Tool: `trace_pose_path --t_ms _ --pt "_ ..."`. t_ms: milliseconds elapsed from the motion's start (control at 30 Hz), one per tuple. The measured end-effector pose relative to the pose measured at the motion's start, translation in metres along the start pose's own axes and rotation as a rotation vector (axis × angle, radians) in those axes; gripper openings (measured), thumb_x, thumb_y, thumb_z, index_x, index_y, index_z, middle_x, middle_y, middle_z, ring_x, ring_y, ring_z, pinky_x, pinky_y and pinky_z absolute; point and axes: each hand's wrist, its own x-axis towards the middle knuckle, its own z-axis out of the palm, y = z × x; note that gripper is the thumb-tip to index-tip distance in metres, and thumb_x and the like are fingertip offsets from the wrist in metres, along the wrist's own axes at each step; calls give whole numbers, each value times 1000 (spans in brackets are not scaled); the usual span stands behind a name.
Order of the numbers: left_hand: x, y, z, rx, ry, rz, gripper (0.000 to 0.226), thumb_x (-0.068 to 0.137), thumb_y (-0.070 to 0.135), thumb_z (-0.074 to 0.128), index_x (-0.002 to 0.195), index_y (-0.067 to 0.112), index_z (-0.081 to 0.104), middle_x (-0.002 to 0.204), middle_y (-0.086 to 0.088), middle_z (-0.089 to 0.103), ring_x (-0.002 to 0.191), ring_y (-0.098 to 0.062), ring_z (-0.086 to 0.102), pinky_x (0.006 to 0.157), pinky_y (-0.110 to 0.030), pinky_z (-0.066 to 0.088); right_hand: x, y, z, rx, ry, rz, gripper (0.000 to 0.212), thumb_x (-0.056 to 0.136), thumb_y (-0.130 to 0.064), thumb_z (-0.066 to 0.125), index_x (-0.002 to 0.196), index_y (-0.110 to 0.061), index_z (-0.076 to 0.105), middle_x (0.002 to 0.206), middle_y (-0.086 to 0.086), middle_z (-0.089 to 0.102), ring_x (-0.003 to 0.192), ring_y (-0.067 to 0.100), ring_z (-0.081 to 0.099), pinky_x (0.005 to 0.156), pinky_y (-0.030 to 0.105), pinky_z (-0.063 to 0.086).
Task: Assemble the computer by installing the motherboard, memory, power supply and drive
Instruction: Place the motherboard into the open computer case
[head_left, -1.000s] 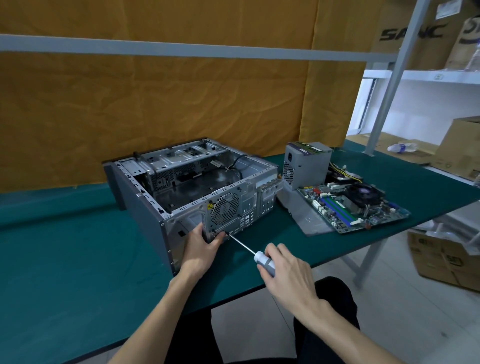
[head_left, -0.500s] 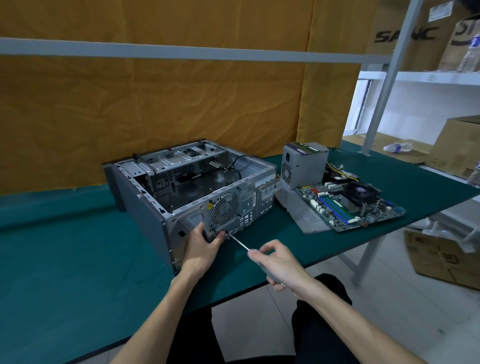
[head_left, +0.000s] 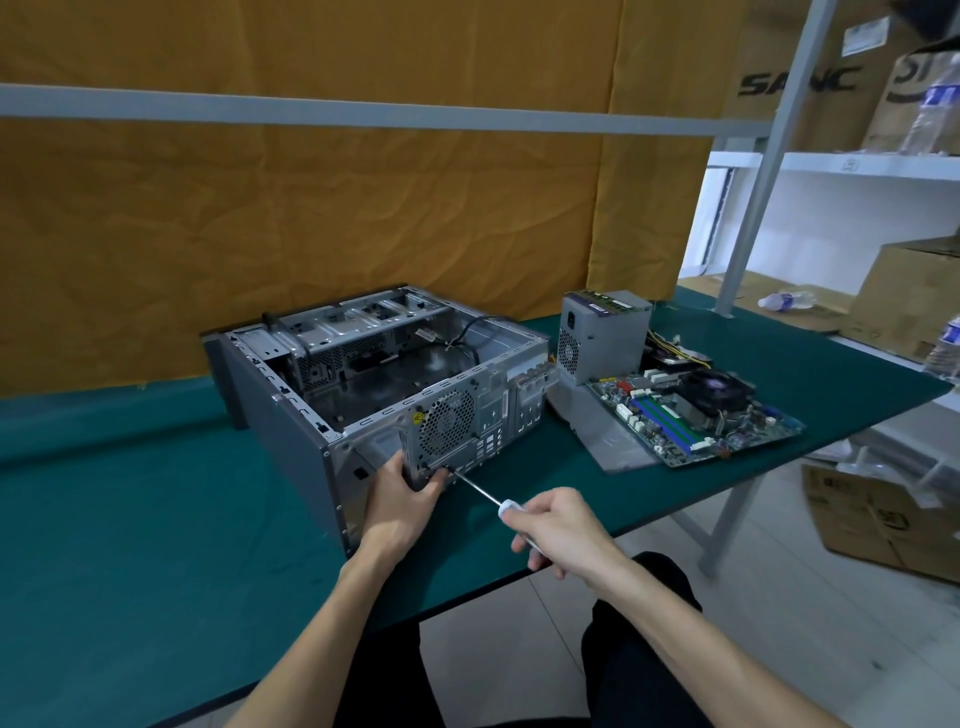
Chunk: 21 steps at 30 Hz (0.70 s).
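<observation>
Steel-grey open computer case (head_left: 332, 395) is steadied by the left hand (head_left: 402, 499) gripping its rear panel while the right hand (head_left: 558, 527) grips a white-handled screwdriver (head_left: 480, 491), apparently on a screw.

Screwdriver (head_left: 480, 492) handle mostly hidden inside right hand (head_left: 558, 527).

The right hand (head_left: 558, 530) has re-gripped the screwdriver (head_left: 498, 501): a second ago its fingers wrapped the handle with the pale end showing near the knuckles, half a second ago thumb and forefinger were lifted apart, and now they pinch the handle's front end. The screwdriver's tip has stayed at the rear panel of the case (head_left: 291, 415) throughout.
</observation>
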Motion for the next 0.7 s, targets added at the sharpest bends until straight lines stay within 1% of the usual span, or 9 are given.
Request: trace_pose_path --t_ms 67,133,233,300,367,433,500,567,700 --pt "-1 1 0 2 -7 9 14 88 26 77 97 31 68 86 22 74 82 2 69 73 -22 51 -2 -1 -1 -43 -34 6 31 94 -46 58 96 -16 69 73 -1 76 45 10 50 40 19 32" --pt "-1 2 0 3 -7 14 14 87 26 77 97 31 68 85 23 74 80 3 69 71 -22 51 -3 0 0 -50 -4 20 31 85 -48 69 102 -23 64 75 -2 69 46 11 48 39 18 32" --pt "-2 2 0 1 -6 21 15 87 25 77 96 31 68 84 21 74 77 2 69 68 -21 51 -1 0 3 -22 42 19 33 81 -35 79 102 -18 59 79 2 66 47 12 54 39 20 35" --pt "-2 2 0 7 0 12 14 86 26 78 93 30 67 78 19 72 69 1 67 63 -20 48 0 -1 1 4 -4 36 26 91 -37 68 96 -12 65 72 0 72 45 10 56 40 20 33" --pt "-2 2 0 17 6 12 15 84 26 79 91 29 67 75 19 71 66 1 66 61 -21 48 -1 -2 0 -16 -55 62 33 96 -43 58 98 -12 68 69 -1 73 44 10 50 41 19 32" --pt "-1 1 0 9 3 19 15 84 26 79 94 29 68 81 18 74 74 -1 69 68 -24 54 -1 -1 2 -12 -44 61 32 88 -44 69 105 -18 62 73 0 69 45 10 47 40 19 32" --pt "-1 1 -1 5 -1 21 17 84 28 78 97 30 69 86 16 75 80 -3 71 74 -25 57 -2 0 3 9 8 48 38 80 -35 80 104 -19 56 72 1 63 45 11 49 38 20 32" --pt "-1 2 -1 14 -7 26 18 84 29 78 99 31 69 88 19 75 82 -1 71 75 -23 56 0 1 2 16 23 39 28 85 -34 76 96 -12 62 67 1 67 45 12 55 39 20 33" --pt "0 3 1 34 -17 47 25 81 27 83 101 31 68 92 23 75 86 4 70 79 -23 55 1 -2 -1 40 -77 103 41 93 -45 57 94 -6 70 66 1 71 42 11 45 40 18 28"
